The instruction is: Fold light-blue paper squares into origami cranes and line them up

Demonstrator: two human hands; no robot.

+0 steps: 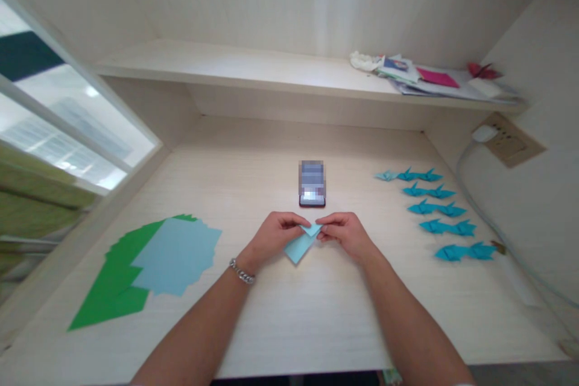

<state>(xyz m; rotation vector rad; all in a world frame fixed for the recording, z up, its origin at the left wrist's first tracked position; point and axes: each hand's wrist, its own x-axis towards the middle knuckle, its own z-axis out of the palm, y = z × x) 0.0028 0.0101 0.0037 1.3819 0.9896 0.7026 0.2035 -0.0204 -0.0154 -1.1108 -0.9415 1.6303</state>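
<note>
A partly folded sheet of light blue origami paper (298, 248) is between my hands at the middle of the desk. My left hand (278, 235) pinches its upper left edge, thumb and fingers pressed together. On the other side, my right hand (344, 233) grips the upper right corner between thumb and fingers. One pointed corner of the paper faces down toward me. Just beyond my fingertips lies a phone (312, 184) with its screen lit.
Fanned green paper sheets (113, 277) and light blue sheets (181, 256) lie at the left. Several folded blue paper cranes (441, 227) stand in rows at the right. A cable (479, 211) runs from the wall socket (513, 142). Papers (436, 77) rest on the shelf (253, 69) above.
</note>
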